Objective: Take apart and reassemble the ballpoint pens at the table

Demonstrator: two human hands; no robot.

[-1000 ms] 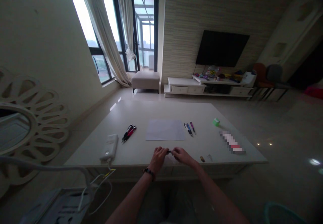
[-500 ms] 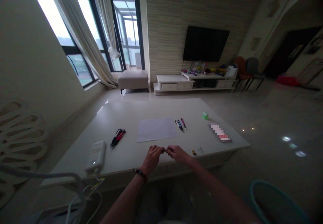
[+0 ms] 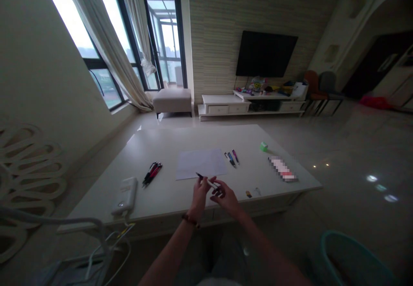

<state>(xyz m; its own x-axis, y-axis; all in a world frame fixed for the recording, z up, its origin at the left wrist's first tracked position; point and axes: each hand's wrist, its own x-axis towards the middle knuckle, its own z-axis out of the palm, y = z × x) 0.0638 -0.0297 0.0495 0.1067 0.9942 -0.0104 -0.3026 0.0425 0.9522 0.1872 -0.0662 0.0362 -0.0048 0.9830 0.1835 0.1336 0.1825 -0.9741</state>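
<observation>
My left hand [image 3: 199, 194] and my right hand [image 3: 223, 198] are raised together above the near edge of the white table [image 3: 180, 137]. Both are closed on one thin pen [image 3: 206, 180], which slants up to the left with its dark tip over the table. Just beyond it lies a white sheet of paper [image 3: 200, 164]. A bunch of black and red pens [image 3: 152, 173] lies to the left of the paper, and three coloured pens [image 3: 232, 157] lie to its right.
A white power bank [image 3: 124, 196] with a cable sits at the table's near left. A green cube [image 3: 263, 146], a flat box [image 3: 283, 168] and two tiny parts [image 3: 252, 192] lie on the right. A teal bin [image 3: 355, 260] stands on the floor at lower right.
Both hands have lifted off the table's near edge. The pen, held level and mostly hidden between them before, now tilts up to the left with more of it showing.
</observation>
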